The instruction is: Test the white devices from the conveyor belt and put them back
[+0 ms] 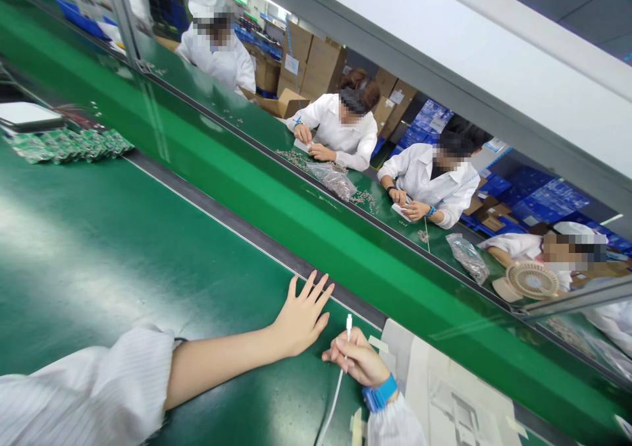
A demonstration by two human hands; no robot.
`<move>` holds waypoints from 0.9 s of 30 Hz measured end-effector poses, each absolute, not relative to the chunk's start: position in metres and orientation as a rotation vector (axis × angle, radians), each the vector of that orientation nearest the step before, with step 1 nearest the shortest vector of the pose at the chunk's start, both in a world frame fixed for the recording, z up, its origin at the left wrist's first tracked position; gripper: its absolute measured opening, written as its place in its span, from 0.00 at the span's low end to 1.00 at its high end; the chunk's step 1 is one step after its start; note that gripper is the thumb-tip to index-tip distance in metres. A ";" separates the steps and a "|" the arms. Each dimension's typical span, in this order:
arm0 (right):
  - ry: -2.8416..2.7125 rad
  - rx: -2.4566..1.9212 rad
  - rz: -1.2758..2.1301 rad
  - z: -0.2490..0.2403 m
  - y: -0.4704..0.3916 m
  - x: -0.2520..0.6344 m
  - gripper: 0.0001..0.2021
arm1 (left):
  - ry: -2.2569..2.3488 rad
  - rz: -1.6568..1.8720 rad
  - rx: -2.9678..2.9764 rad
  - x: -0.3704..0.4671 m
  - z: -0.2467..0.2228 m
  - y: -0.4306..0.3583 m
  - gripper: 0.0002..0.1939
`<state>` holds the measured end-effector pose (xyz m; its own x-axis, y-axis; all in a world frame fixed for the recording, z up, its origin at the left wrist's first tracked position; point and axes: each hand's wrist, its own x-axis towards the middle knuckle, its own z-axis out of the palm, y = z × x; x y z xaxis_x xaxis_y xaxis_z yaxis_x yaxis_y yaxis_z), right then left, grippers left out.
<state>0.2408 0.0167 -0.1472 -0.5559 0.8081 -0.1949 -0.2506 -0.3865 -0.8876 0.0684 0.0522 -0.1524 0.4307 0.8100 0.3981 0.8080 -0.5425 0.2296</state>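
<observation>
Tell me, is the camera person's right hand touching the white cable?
Touching. The head view shows the right hand pinching the white cable, its plug poking out above.

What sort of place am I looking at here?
Probably an electronics assembly workshop: what look like green circuit boards lie on the bench, people in white coats do handwork opposite, and the wearer's right hand holds a white cable.

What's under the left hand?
Green tabletop shows around the left hand, and some fingertips overlap the dark strip along its edge. Whatever lies directly beneath the palm is covered; can't tell.
</observation>
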 end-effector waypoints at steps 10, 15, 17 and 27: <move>-1.116 -0.790 2.008 -0.147 0.017 0.240 0.13 | 1.497 0.733 2.655 0.068 -0.151 0.053 0.26; -1.116 -0.808 2.004 -0.147 0.017 0.240 0.13 | 1.495 0.723 2.649 0.068 -0.151 0.053 0.26; -1.117 -0.827 2.001 -0.147 0.017 0.240 0.14 | 1.493 0.723 2.647 0.068 -0.152 0.053 0.26; -1.121 -0.840 2.006 -0.147 0.017 0.240 0.14 | 1.494 0.736 2.659 0.068 -0.155 0.053 0.26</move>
